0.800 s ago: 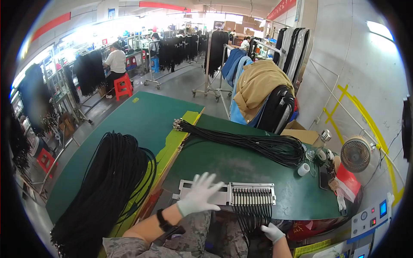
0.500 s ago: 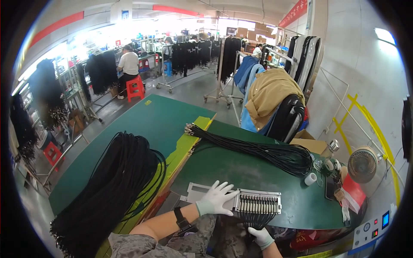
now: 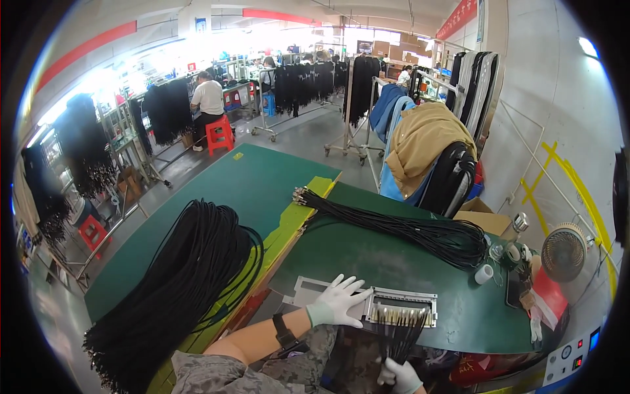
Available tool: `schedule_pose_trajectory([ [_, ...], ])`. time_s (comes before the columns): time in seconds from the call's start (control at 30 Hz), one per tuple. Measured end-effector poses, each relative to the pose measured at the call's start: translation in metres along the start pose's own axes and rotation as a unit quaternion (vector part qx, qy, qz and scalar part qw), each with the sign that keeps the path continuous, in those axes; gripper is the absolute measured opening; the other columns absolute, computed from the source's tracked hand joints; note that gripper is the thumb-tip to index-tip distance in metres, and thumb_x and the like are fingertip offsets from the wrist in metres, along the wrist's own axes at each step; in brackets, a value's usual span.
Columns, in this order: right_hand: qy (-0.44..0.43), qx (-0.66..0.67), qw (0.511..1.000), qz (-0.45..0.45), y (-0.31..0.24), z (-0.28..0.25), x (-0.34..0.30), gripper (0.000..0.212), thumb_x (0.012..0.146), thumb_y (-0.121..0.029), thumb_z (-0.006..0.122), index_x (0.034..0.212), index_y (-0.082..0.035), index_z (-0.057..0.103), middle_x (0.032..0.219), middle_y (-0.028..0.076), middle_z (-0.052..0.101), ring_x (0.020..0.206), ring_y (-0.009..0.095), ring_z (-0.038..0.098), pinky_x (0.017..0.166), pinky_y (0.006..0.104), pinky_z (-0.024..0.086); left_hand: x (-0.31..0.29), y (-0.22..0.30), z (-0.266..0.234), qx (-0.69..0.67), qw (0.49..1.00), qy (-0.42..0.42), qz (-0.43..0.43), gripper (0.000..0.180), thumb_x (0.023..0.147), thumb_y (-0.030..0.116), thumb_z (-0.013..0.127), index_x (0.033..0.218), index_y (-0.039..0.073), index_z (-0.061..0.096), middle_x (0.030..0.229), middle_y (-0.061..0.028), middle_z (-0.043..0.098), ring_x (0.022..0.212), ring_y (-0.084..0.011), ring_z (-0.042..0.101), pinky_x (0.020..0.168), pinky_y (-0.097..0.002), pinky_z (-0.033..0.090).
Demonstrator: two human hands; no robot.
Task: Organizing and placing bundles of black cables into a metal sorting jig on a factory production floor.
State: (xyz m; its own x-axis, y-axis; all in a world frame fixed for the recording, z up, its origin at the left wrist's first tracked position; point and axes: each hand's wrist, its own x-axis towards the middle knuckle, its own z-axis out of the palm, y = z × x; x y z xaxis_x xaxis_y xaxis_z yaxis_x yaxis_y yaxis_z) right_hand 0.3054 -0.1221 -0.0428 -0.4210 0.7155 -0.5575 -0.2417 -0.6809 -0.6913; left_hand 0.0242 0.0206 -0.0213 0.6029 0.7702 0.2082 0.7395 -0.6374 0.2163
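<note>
My left hand [image 3: 338,303], in a white glove, lies with fingers spread on the left part of a long silver metal fixture [image 3: 314,285] at the table's front edge. Lower right, my gloved right hand [image 3: 401,375] is closed around a bunch of thin black cables [image 3: 398,340]. Pale metallic ends of these cables fan out over the right part of the fixture, where they look raised and tilted. Whether some ends still touch the slots I cannot tell.
A thick pile of black cables [image 3: 187,269] covers the left table. Another long bundle [image 3: 400,226] lies across the green table [image 3: 367,253]. At right stand a white roll [image 3: 483,274], a small fan [image 3: 564,252] and a control box [image 3: 569,361]. Jackets [image 3: 426,144] hang behind.
The cable ends sat in an even row in the fixture; now they are fanned and lifted. My right hand has moved slightly downward with the bunch. My left hand stays on the fixture.
</note>
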Motion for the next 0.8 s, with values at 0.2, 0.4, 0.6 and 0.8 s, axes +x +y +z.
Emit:
schedule_pose_trajectory([
  [0.2, 0.051, -0.068, 0.996, 0.009, 0.034, -0.008, -0.035, 0.026, 0.095, -0.026, 0.059, 0.109, -0.005, 0.061, 0.056, -0.003, 0.049, 0.045, 0.007, 0.042, 0.052, 0.0261, 0.042, 0.003, 0.0, -0.001, -0.009, 1.0, -0.018, 0.005, 0.098, 0.071, 0.063, 0.069, 0.148, 0.013, 0.034, 0.147, -0.0206, 0.036, 0.139, -0.0393, 0.028, 0.114, -0.0568, 0.018],
  [0.4, -0.05, -0.051, 0.99, -0.12, -0.008, -0.006, -0.046, 0.032, 0.096, -0.024, 0.058, 0.116, 0.001, 0.059, 0.072, 0.003, 0.057, 0.058, 0.014, 0.052, 0.061, 0.0282, 0.046, 0.001, 0.042, -0.003, -0.193, 0.965, -0.053, 0.171, 0.098, 0.077, 0.055, 0.072, 0.148, 0.003, 0.03, 0.151, -0.0198, 0.032, 0.142, -0.035, 0.027, 0.115, -0.053, 0.019],
  [0.6, -0.121, -0.162, 0.979, -0.024, -0.021, 0.034, -0.033, 0.035, 0.092, -0.025, 0.065, 0.116, 0.0, 0.061, 0.076, 0.002, 0.06, 0.061, 0.012, 0.054, 0.056, 0.0214, 0.041, -0.005, 0.127, -0.034, -0.807, 0.561, -0.182, 0.008, 0.063, 0.095, 0.032, 0.059, 0.143, -0.001, 0.035, 0.119, -0.0118, 0.056, 0.109, -0.0223, 0.053, 0.102, -0.0386, 0.038],
  [0.8, -0.017, -0.417, 0.875, -0.245, 0.0, 0.036, -0.014, 0.039, 0.085, -0.03, 0.073, 0.114, -0.006, 0.062, 0.086, 0.007, 0.065, 0.073, 0.021, 0.064, 0.065, 0.0304, 0.05, -0.001, 0.123, -0.038, -0.875, 0.437, -0.197, -0.067, 0.036, 0.102, 0.027, 0.046, 0.117, -0.003, 0.056, 0.073, -0.0046, 0.055, 0.069, -0.0176, 0.055, 0.087, -0.0427, 0.048],
])
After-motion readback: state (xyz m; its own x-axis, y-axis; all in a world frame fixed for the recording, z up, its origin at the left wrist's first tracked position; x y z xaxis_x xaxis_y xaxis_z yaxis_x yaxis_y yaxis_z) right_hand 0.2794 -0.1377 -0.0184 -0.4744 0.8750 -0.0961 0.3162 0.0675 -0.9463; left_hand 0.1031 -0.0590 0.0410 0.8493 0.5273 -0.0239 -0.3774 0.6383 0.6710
